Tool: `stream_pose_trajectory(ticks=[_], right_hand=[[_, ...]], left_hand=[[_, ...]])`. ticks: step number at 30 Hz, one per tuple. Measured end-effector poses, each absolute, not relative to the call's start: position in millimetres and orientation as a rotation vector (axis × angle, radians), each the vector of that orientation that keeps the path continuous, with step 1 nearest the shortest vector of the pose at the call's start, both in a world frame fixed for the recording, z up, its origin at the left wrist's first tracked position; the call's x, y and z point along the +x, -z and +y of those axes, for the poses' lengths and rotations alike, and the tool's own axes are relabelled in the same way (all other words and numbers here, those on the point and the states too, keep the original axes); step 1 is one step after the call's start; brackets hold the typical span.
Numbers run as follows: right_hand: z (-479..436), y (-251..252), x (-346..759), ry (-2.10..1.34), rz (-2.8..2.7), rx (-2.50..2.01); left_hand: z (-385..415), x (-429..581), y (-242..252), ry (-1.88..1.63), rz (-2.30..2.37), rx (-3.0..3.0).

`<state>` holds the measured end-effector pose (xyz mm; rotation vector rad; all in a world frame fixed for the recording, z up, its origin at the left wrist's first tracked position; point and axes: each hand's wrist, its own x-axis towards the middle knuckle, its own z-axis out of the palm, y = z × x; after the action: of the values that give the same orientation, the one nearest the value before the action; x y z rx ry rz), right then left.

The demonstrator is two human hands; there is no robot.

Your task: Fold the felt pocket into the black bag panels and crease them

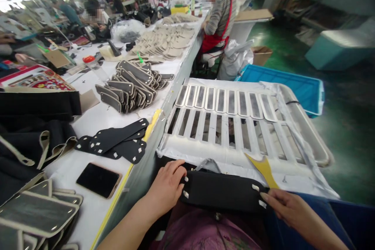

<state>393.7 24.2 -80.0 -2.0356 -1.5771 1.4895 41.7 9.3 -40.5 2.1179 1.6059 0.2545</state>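
Note:
A black oblong panel (222,190) with white tabs near its corners stretches across my lap. At its left end, my left hand (170,183) has its fingers curled round the edge beside two tabs. My right hand (279,203) pinches the opposite end, close to another pair of tabs. Just above that hand lies a yellow forked tool (265,170); whether my fingers touch it I cannot tell. Behind the panel, a grey loop and small metal bits show, partly hidden. Similar black pieces with white tabs (117,138) lie overlapping on the table to the left.
A white slotted frame (234,150) carries a row of grey-centred strips (220,100). The left table (84,119) holds a phone (99,179), stacked pale-edged pieces (129,90) and dark fabric (26,136). A blue crate (281,82) stands beyond the frame. A person in a red apron (221,19) sits farther up.

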Motion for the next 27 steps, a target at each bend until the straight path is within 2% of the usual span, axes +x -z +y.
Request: stream_pose_trajectory(ticks=[9, 13, 21, 27], right_hand=[[22.7, 85.8, 403.0, -1.425, -1.687, -1.973], [21.0, 80.1, 404.8, -1.416, -1.718, -1.919], [21.1, 66.6, 407.6, -1.335, -1.761, -1.937], [16.4, 71.4, 413.3, -1.363, -1.68, -1.88]], left_hand=[[16.7, 68.4, 37.5, 0.011, 1.32, 2.4], [17.1, 102.1, 43.2, -0.052, 1.312, 2.45], [22.7, 182.7, 84.4, -0.278, 1.112, 2.556], [26.8, 201.0, 100.0, -0.356, 1.023, 2.575]])
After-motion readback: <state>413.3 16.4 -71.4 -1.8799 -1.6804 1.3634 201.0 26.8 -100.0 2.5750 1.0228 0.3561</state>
